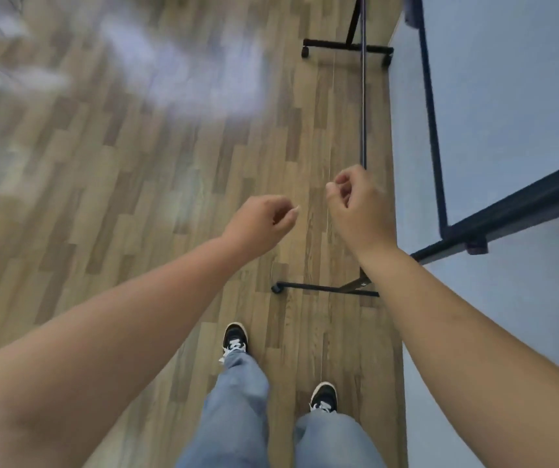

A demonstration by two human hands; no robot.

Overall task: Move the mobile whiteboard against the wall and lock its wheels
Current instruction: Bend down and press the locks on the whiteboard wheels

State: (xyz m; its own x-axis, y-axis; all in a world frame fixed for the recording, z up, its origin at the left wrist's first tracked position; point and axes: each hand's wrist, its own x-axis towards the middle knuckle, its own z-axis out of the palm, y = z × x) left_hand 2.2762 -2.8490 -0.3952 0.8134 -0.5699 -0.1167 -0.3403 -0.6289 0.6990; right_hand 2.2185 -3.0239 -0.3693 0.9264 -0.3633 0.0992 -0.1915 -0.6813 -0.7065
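Observation:
The mobile whiteboard (507, 106), pale with a black frame, stands along the right, close to the light wall (507, 332). Its near foot bar (325, 288) ends in a caster (276, 288). The far foot bar (345, 46) carries two casters, one at the left end (306, 52) and one at the wall end (387, 59). A thin cross bar (363, 113) joins the two feet. My left hand (264, 224) and my right hand (359, 207) hover in front of the board, fingers curled, holding nothing and touching nothing.
Wood-plank floor (136, 197) spreads to the left, with blurred light patches at the top left. My two feet in dark sneakers (235, 337) (323, 396) stand just before the near foot bar. A small dark clip (476, 246) hangs on the board's lower frame bar.

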